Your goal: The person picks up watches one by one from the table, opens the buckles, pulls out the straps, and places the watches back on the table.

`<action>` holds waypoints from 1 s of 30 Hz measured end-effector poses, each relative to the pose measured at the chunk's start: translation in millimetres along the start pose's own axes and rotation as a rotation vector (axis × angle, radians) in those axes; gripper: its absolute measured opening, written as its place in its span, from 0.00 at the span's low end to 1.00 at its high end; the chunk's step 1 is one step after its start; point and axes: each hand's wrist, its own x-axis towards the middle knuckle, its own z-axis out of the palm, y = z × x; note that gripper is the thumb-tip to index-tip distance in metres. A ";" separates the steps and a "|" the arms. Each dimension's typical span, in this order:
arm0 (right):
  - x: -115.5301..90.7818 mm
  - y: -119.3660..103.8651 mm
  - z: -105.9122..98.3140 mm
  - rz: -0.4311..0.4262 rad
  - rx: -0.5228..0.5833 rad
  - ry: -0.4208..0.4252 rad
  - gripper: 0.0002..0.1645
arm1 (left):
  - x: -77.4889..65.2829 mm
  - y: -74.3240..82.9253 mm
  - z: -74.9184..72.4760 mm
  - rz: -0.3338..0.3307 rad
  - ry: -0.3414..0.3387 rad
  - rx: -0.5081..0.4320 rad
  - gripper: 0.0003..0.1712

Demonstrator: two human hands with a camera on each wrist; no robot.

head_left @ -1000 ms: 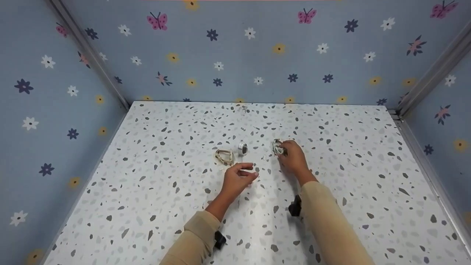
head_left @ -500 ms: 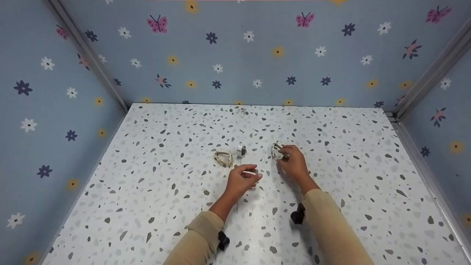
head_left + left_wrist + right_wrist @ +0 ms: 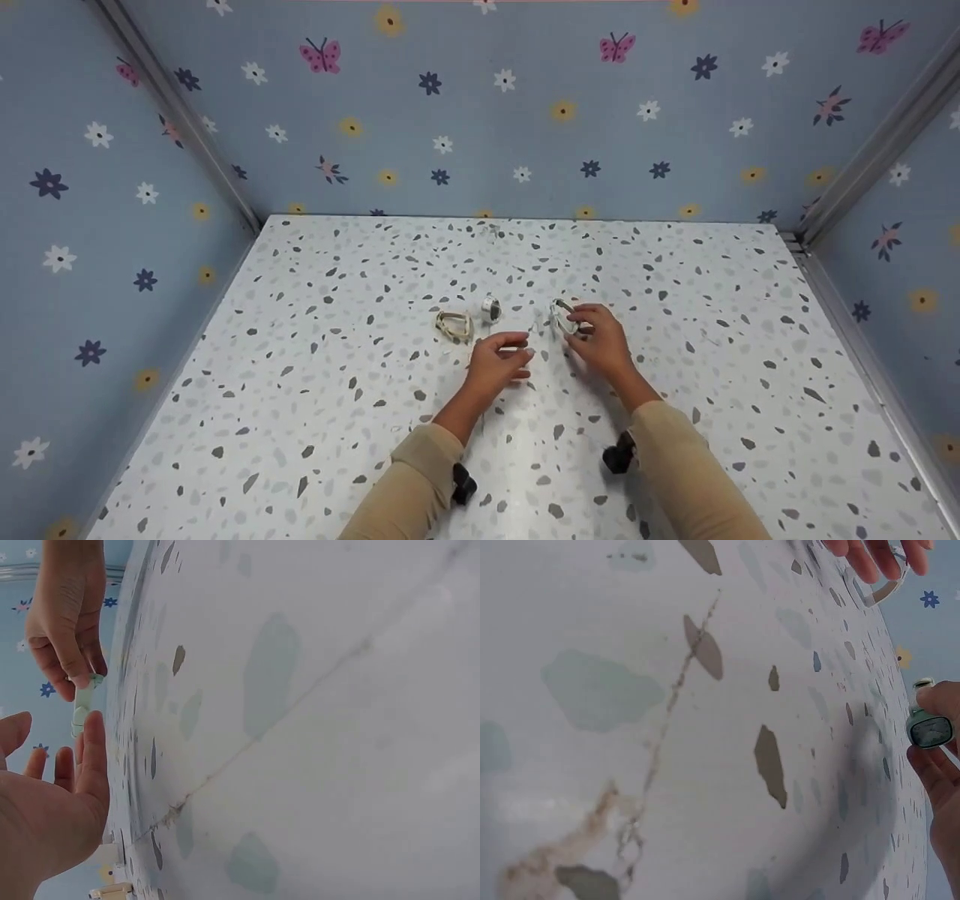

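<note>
A pale green wristwatch with a dark rectangular face is pinched between the thumb and fingers of my right hand. Its strap hangs toward the left fingertips in the left wrist view. My left hand is held just left of the watch, fingers loosely bent and parted, with nothing between them; a gap shows between it and the watch in the head view. Beyond the left hand lie a beige-strapped watch or bracelet and a small white-and-silver watch with a dark face.
The white speckled tabletop is enclosed by blue flowered panels at the back and sides. Metal rails run up the corners. Black wrist-worn devices sit under both sleeves.
The right hand has shifted slightly, still pinching the green watch, whose loop now shows more openly. The left hand has edged right toward it. The head view has tilted up a little.
</note>
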 end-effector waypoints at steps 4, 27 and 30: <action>-5.3 -2.1 -2.2 0.023 0.030 0.001 0.16 | 8.4 -7.1 2.2 0.008 0.004 -0.024 0.20; -41.7 -38.4 -33.2 -0.033 0.240 -0.040 0.17 | 28.5 -20.8 1.9 0.065 -0.069 0.069 0.24; -43.9 -42.4 -37.9 -0.001 0.251 -0.062 0.18 | 28.8 -19.7 2.5 0.082 -0.073 0.088 0.26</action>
